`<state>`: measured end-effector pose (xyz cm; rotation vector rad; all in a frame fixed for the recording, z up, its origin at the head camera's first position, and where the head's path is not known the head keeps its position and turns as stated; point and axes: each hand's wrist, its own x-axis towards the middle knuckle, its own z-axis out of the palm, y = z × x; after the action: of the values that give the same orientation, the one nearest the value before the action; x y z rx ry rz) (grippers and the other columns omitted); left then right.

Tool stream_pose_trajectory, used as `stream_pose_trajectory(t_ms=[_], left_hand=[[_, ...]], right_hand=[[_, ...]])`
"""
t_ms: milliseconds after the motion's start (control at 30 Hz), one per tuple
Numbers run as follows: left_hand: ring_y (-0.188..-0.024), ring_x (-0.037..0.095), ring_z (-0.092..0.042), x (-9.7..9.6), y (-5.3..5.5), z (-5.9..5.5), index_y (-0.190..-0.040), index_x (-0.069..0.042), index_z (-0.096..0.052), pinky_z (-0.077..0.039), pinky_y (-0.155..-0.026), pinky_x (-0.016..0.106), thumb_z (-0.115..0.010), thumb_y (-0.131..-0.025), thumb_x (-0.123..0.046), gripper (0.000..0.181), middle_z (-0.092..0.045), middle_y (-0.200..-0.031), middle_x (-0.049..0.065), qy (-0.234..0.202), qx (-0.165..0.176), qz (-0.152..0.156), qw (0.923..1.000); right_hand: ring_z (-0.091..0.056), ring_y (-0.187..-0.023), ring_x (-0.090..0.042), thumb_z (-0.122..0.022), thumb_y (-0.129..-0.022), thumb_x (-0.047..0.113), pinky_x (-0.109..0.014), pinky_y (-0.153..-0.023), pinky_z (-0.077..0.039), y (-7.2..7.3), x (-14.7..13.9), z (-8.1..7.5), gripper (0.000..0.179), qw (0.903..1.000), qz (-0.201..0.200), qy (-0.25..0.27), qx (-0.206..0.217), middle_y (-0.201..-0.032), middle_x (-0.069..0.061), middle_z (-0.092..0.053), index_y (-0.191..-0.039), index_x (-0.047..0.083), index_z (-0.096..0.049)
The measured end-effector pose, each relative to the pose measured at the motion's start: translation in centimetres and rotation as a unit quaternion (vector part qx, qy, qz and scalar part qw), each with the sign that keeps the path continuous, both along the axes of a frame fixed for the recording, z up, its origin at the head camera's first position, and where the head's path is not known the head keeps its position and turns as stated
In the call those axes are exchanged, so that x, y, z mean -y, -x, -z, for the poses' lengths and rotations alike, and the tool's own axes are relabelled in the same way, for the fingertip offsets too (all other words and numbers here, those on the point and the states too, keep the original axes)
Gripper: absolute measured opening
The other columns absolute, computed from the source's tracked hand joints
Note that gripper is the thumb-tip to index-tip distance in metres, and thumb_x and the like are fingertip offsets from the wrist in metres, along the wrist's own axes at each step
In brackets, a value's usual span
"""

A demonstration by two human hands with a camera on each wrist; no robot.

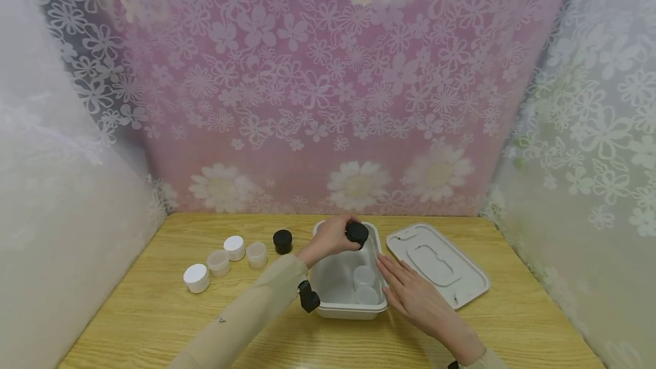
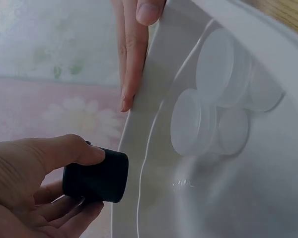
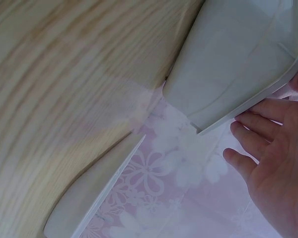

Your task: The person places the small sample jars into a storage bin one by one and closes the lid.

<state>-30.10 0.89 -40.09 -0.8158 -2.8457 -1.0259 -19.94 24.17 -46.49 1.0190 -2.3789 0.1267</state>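
My left hand [image 1: 332, 235] grips a small black jar [image 1: 357, 233] over the far end of a white plastic bin [image 1: 328, 278]. In the left wrist view, thumb and fingers wrap the black jar [image 2: 97, 173] beside the bin's rim. Two translucent jars [image 1: 364, 277] stand inside the bin at its near right; the left wrist view shows these frosted jars [image 2: 211, 121] side by side. My right hand [image 1: 415, 298] lies along the bin's right side with straight fingers, fingertips at the rim, as the right wrist view also shows.
Right of the bin lies its white lid [image 1: 441, 266] on the wooden table [image 1: 154, 329]. To the left stand another black jar [image 1: 282, 241], two white jars [image 1: 197, 278] and two translucent jars [image 1: 257, 255]. A flowered curtain [image 1: 328, 101] closes off the back and sides.
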Motion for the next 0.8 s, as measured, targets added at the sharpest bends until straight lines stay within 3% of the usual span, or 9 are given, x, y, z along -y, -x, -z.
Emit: stream_pose_trajectory(t_ms=[100,167,233,400,567,800], left_hand=[[-0.103,0.026,-0.065,-0.5,0.3,-0.1,-0.129,-0.011,-0.064,-0.057,-0.088,0.041,-0.086,-0.082,-0.018,0.052,-0.069,-0.118,0.009,0.015,0.011,-0.004,0.9998],[-0.103,0.026,-0.065,-0.8,0.6,0.0,-0.127,-0.010,-0.064,-0.057,-0.087,0.040,-0.087,-0.081,-0.018,0.052,-0.068,-0.117,0.009,0.021,0.019,-0.007,0.9996],[-0.101,0.026,-0.065,-1.0,0.8,0.2,-0.125,-0.010,-0.063,-0.058,-0.086,0.039,-0.087,-0.081,-0.017,0.051,-0.068,-0.116,0.009,0.023,0.032,-0.011,0.9992],[-0.098,0.025,-0.065,-1.5,1.3,1.0,-0.120,-0.008,-0.063,-0.058,-0.082,0.037,-0.088,-0.080,-0.013,0.047,-0.067,-0.113,0.009,0.039,0.067,-0.014,0.9969],[-0.097,0.024,-0.065,-2.1,1.7,1.6,-0.118,-0.008,-0.067,-0.057,-0.080,0.035,-0.088,-0.080,-0.011,0.044,-0.069,-0.112,0.008,0.104,0.066,-0.003,0.9924],[-0.089,0.019,-0.064,-2.7,2.3,2.5,-0.113,-0.009,-0.068,-0.056,-0.075,0.031,-0.090,-0.076,-0.011,0.043,-0.069,-0.104,0.004,0.181,0.078,0.004,0.9803]], right_hand=[[-0.054,-0.134,-0.030,-0.064,-0.099,0.024,-0.031,-0.121,-0.028,0.0,0.0,0.0,0.054,1.0000,0.004,-0.002,0.000,-0.149,-0.017,-0.053,-0.143,-0.005,-0.054],[-0.054,-0.134,-0.030,-0.063,-0.099,0.025,-0.038,-0.115,-0.035,0.0,0.0,0.0,0.054,1.0000,0.006,-0.004,-0.003,-0.149,-0.017,-0.053,-0.143,-0.005,-0.054],[-0.054,-0.134,-0.030,-0.061,-0.101,0.025,-0.033,-0.120,-0.030,0.0,0.0,0.0,0.053,1.0000,0.004,-0.003,-0.002,-0.148,-0.017,-0.053,-0.143,-0.005,-0.054],[-0.055,-0.133,-0.032,-0.059,-0.102,0.026,-0.016,-0.123,0.005,0.0,0.0,0.1,0.052,1.0000,-0.001,-0.002,-0.001,-0.147,-0.019,-0.054,-0.142,-0.007,-0.054],[-0.055,-0.132,-0.032,-0.059,-0.102,0.025,-0.016,-0.123,0.006,-0.1,0.1,0.0,0.052,1.0000,-0.004,0.001,-0.001,-0.147,-0.020,-0.054,-0.142,-0.007,-0.054],[-0.056,-0.131,-0.032,-0.063,-0.099,0.023,-0.016,-0.123,0.005,-0.1,0.1,-0.1,0.052,1.0000,-0.005,0.003,-0.001,-0.146,-0.020,-0.055,-0.141,-0.007,-0.055]])
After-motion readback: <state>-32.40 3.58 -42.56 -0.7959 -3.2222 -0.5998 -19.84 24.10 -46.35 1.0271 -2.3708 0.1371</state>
